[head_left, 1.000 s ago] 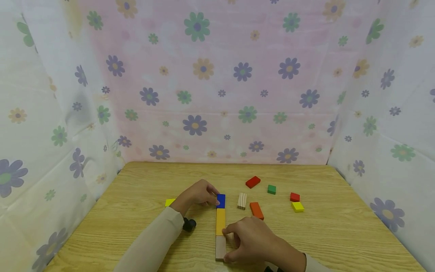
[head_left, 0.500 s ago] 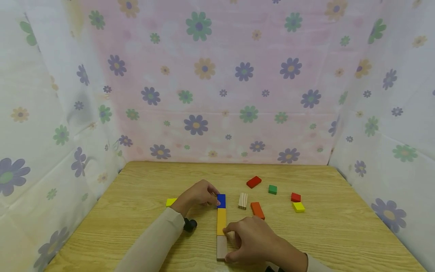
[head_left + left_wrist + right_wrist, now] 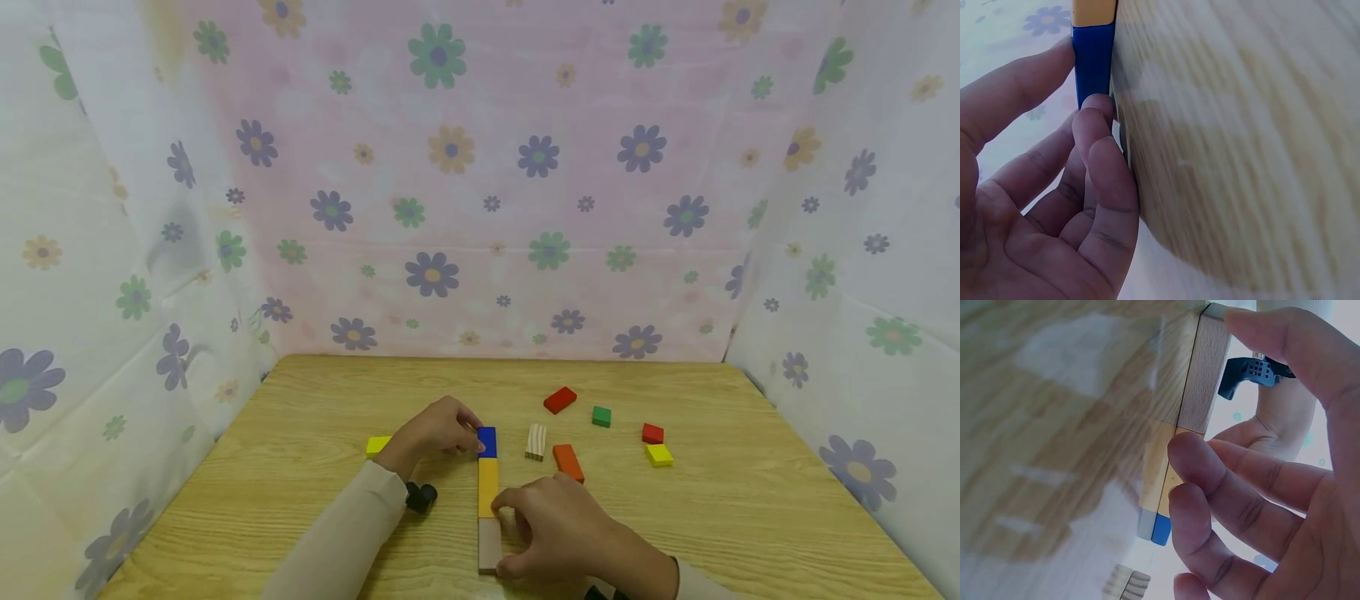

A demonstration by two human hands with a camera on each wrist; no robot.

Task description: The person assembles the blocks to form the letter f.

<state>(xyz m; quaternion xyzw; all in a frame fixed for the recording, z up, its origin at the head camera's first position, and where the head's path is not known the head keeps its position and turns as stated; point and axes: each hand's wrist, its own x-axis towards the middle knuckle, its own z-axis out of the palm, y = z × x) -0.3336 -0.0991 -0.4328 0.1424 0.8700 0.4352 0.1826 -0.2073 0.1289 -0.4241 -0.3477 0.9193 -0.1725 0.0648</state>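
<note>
Blocks lie end to end in one row on worktop (image 3: pixel 315 500), running away from person; nearest, right hand (image 3: pixel 558 529) pinches plain wood block (image 3: pixel 488 544), thumb at near end, fingertips at seam with yellow block (image 3: pixel 487 486), likely squaring row; farther, left hand (image 3: pixel 435 429) pinches blue block (image 3: pixel 487 442) at far end, bracing it; beyond lie loose striped block (image 3: pixel 535 441), orange block (image 3: pixel 567 462), red block (image 3: pixel 559 399), green cube (image 3: pixel 601 416); no containers visible.
</note>
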